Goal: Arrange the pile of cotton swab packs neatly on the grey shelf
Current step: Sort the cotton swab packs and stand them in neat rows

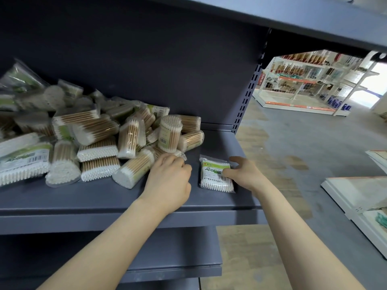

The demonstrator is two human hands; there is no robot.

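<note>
A jumbled pile of clear cotton swab packs (88, 139) covers the left and middle of the grey shelf (125, 197). One flat pack with a green label (213, 174) lies alone near the shelf's right end. My right hand (245, 172) rests against its right side, thumb on the label and fingers spread behind it. My left hand (169, 178) sits at the pile's right edge, fingers curled on the corner of a pack (181, 156) mostly hidden under them.
The shelf's right edge drops off to a concrete floor (303, 139). A slotted upright (247, 95) stands at the back right corner. Another grey shelf (272, 11) hangs overhead and a lower one (167, 258) juts out below. White shelving panels (360, 195) lie on the floor at right.
</note>
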